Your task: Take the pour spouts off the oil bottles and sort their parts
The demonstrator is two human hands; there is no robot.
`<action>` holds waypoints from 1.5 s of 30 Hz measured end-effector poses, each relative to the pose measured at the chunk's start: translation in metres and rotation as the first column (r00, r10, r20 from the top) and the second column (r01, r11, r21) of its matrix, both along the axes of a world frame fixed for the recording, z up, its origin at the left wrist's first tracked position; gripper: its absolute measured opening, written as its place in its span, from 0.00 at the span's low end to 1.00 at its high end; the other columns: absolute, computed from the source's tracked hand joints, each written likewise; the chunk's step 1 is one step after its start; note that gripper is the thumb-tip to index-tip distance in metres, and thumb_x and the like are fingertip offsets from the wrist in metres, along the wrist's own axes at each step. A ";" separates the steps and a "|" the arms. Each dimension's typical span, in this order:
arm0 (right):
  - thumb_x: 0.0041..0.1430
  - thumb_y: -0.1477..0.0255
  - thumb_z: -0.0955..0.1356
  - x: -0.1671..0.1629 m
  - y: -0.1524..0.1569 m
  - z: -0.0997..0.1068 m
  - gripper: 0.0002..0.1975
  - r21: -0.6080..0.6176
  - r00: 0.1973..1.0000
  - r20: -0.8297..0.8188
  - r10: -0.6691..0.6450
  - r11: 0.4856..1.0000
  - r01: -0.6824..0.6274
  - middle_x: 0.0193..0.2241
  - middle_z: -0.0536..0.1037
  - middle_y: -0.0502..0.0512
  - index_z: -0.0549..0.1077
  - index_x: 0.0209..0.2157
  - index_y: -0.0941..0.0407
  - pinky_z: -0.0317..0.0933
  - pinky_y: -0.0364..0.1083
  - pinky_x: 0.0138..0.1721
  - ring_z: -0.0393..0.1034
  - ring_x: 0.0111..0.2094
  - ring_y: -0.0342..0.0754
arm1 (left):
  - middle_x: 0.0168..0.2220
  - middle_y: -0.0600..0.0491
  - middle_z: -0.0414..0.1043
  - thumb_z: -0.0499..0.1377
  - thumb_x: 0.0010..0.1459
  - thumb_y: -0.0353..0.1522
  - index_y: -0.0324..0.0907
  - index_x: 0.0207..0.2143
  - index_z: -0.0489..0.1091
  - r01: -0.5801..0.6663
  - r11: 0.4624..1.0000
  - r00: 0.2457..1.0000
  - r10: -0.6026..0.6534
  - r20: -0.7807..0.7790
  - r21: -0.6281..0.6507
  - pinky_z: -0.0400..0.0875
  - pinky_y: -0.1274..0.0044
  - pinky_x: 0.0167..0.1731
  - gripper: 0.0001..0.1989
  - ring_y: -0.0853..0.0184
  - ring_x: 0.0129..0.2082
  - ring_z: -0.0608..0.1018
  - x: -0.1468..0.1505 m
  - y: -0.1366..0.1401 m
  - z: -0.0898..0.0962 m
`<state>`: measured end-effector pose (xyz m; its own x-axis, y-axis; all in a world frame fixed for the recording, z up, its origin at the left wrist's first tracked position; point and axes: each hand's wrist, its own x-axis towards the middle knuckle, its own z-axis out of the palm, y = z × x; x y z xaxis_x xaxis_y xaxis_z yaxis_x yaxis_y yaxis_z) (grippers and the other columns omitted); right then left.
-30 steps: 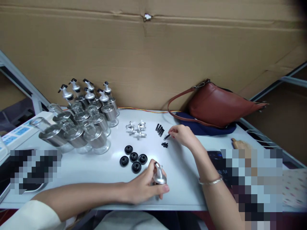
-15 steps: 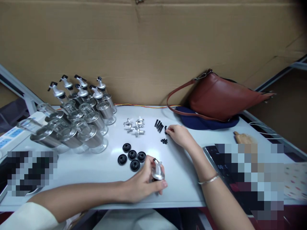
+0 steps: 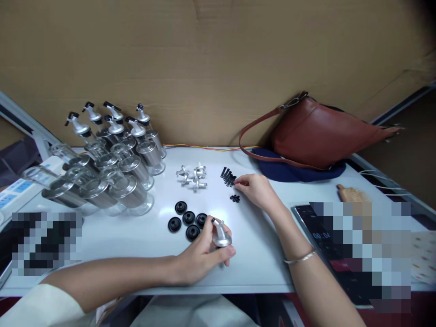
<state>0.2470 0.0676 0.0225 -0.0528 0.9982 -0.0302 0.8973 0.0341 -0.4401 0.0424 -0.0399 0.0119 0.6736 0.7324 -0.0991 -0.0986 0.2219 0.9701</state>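
My left hand (image 3: 200, 256), near the front of the table, is wrapped round a silver pour spout (image 3: 222, 239) with a small black tip. Its lower end is hidden by my fingers. Farther back, my right hand (image 3: 257, 190) pinches a small black lever (image 3: 234, 180) at the edge of a cluster of similar black levers (image 3: 225, 173). Just in front of those fingertips are several tiny black caps (image 3: 235, 198). Several black round stoppers (image 3: 188, 218) lie left of my left hand, with loose silver spout tops (image 3: 199, 184) behind them.
Glass bottles with metal sleeves (image 3: 131, 190) crowd the left side, several at the back fitted with spouts. A brown bag (image 3: 313, 131) rests on a dark blue cap (image 3: 269, 170) at the back right. A phone (image 3: 316, 236) and a wooden brush (image 3: 350, 193) lie on the right.
My right hand has brought the black lever from slightly apart up against the lever cluster. My left hand keeps its hold on the spout, which is tilted a little differently. The camera view has shifted slightly.
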 end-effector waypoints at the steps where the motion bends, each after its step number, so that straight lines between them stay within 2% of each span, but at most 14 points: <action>1: 0.54 0.75 0.66 0.000 0.000 0.000 0.10 0.002 1.000 -0.014 0.007 1.000 -0.007 0.33 0.81 0.56 0.80 0.35 0.56 0.60 0.43 0.37 0.74 0.36 0.50 | 0.39 0.55 0.56 0.55 0.61 0.41 0.43 0.38 0.52 0.001 1.000 1.000 -0.001 0.005 0.002 0.63 0.74 0.36 0.15 0.76 0.29 0.69 0.000 0.000 -0.001; 8: 0.54 0.76 0.65 -0.003 -0.001 -0.002 0.12 0.012 0.994 -0.098 0.045 0.999 -0.044 0.36 0.81 0.56 0.80 0.37 0.56 0.61 0.45 0.40 0.73 0.37 0.51 | 0.37 0.55 0.57 0.54 0.61 0.42 0.43 0.38 0.52 0.011 1.000 1.000 -0.011 0.020 0.012 0.63 0.74 0.36 0.15 0.75 0.29 0.68 -0.001 0.000 -0.002; 12: 0.55 0.73 0.65 -0.005 -0.003 0.003 0.12 0.023 0.987 -0.154 0.047 0.999 -0.044 0.34 0.81 0.57 0.79 0.36 0.58 0.61 0.45 0.39 0.72 0.35 0.50 | 0.39 0.55 0.56 0.53 0.61 0.45 0.44 0.38 0.51 -0.006 1.000 1.000 0.006 0.011 0.024 0.63 0.74 0.35 0.17 0.76 0.28 0.68 -0.001 0.000 0.001; 14: 0.56 0.69 0.65 -0.007 -0.005 0.010 0.11 0.000 0.951 -0.290 0.104 0.994 -0.109 0.32 0.80 0.55 0.78 0.34 0.59 0.61 0.44 0.37 0.71 0.33 0.48 | 0.39 0.55 0.55 0.54 0.60 0.45 0.44 0.38 0.51 -0.017 1.000 1.000 0.017 0.020 0.010 0.63 0.75 0.35 0.17 0.76 0.28 0.68 0.000 0.001 0.002; 15: 0.56 0.66 0.65 -0.008 -0.007 0.013 0.12 -0.025 0.907 -0.393 0.150 0.985 -0.173 0.30 0.79 0.54 0.77 0.33 0.59 0.60 0.43 0.34 0.70 0.31 0.46 | 0.39 0.55 0.55 0.55 0.59 0.45 0.44 0.38 0.51 -0.018 1.000 0.999 0.018 0.026 -0.005 0.63 0.75 0.35 0.17 0.76 0.28 0.69 0.000 0.001 0.002; 16: 0.55 0.64 0.66 -0.010 -0.010 0.018 0.13 -0.055 0.844 -0.499 0.197 0.965 -0.258 0.28 0.77 0.53 0.76 0.31 0.59 0.60 0.42 0.32 0.68 0.29 0.45 | 0.39 0.55 0.55 0.56 0.59 0.44 0.44 0.37 0.52 -0.015 1.000 0.999 0.016 0.032 -0.023 0.62 0.75 0.34 0.17 0.76 0.28 0.69 0.000 0.001 0.003; 18: 0.53 0.59 0.68 -0.014 -0.015 0.025 0.15 -0.114 0.699 -0.667 0.258 0.892 -0.438 0.24 0.73 0.50 0.73 0.29 0.59 0.57 0.41 0.28 0.63 0.25 0.42 | 0.38 0.55 0.56 0.58 0.57 0.43 0.43 0.36 0.53 -0.006 0.998 0.999 0.009 0.050 -0.061 0.62 0.75 0.34 0.17 0.76 0.28 0.69 0.001 0.002 0.003; 20: 0.51 0.58 0.70 -0.018 -0.019 0.030 0.17 -0.164 0.609 -0.742 0.279 0.805 -0.570 0.21 0.68 0.47 0.70 0.26 0.59 0.54 0.40 0.27 0.59 0.24 0.40 | 0.36 0.55 0.58 0.59 0.56 0.41 0.42 0.35 0.55 -0.010 0.996 0.997 0.017 0.076 -0.092 0.62 0.76 0.34 0.16 0.76 0.27 0.68 0.001 0.004 0.003; 24: 0.52 0.57 0.70 -0.021 -0.024 0.032 0.18 -0.252 0.505 -0.819 0.273 0.619 -0.744 0.21 0.67 0.46 0.67 0.26 0.59 0.54 0.40 0.28 0.59 0.24 0.39 | 0.33 0.56 0.60 0.59 0.55 0.41 0.41 0.35 0.57 -0.045 0.990 0.993 0.058 0.099 -0.135 0.59 0.77 0.31 0.16 0.76 0.24 0.66 0.002 0.006 0.003; 26: 0.54 0.57 0.68 -0.021 -0.025 0.031 0.18 -0.266 0.490 -0.820 0.296 0.561 -0.784 0.21 0.66 0.46 0.67 0.26 0.59 0.53 0.41 0.29 0.58 0.24 0.39 | 0.32 0.57 0.60 0.58 0.56 0.42 0.41 0.36 0.57 -0.057 0.990 0.993 0.070 0.098 -0.130 0.58 0.77 0.30 0.16 0.76 0.23 0.66 0.002 0.007 0.003; 31: 0.58 0.59 0.65 -0.019 -0.027 0.033 0.17 -0.280 0.489 -0.801 0.347 0.504 -0.817 0.22 0.62 0.45 0.66 0.27 0.59 0.50 0.40 0.28 0.54 0.24 0.38 | 0.28 0.59 0.60 0.55 0.59 0.44 0.42 0.35 0.56 -0.069 0.992 0.997 0.074 0.039 -0.101 0.58 0.77 0.31 0.16 0.76 0.22 0.64 0.003 0.005 0.001; 36: 0.58 0.63 0.65 -0.020 -0.029 0.037 0.14 -0.300 0.503 -0.787 0.357 0.490 -0.818 0.25 0.66 0.47 0.67 0.27 0.60 0.54 0.41 0.32 0.58 0.27 0.39 | 0.24 0.59 0.60 0.53 0.59 0.46 0.41 0.34 0.57 -0.041 0.995 0.998 0.045 0.039 -0.088 0.58 0.78 0.28 0.18 0.76 0.20 0.64 0.004 0.005 0.001; 41: 0.60 0.63 0.63 -0.023 -0.031 0.039 0.16 -0.281 0.473 -0.797 0.375 0.463 -0.841 0.21 0.69 0.48 0.68 0.25 0.59 0.57 0.41 0.32 0.62 0.26 0.40 | 0.27 0.56 0.61 0.53 0.60 0.46 0.39 0.35 0.59 -0.024 0.999 1.000 0.024 -0.003 -0.040 0.59 0.78 0.27 0.18 0.76 0.22 0.65 0.004 0.004 0.000; 45: 0.61 0.61 0.63 -0.026 -0.032 0.037 0.18 -0.249 0.467 -0.793 0.391 0.491 -0.835 0.18 0.70 0.48 0.70 0.24 0.60 0.57 0.40 0.28 0.61 0.23 0.39 | 0.28 0.56 0.62 0.52 0.60 0.48 0.39 0.35 0.59 -0.028 1.000 0.999 0.027 -0.028 -0.012 0.61 0.77 0.29 0.19 0.74 0.23 0.65 0.003 0.003 -0.003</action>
<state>0.2209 0.0355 0.0596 -0.8667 0.4458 -0.2237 0.2619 0.0250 -0.9648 0.0454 -0.0366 0.0089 0.6502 0.7492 -0.1266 -0.0781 0.2316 0.9697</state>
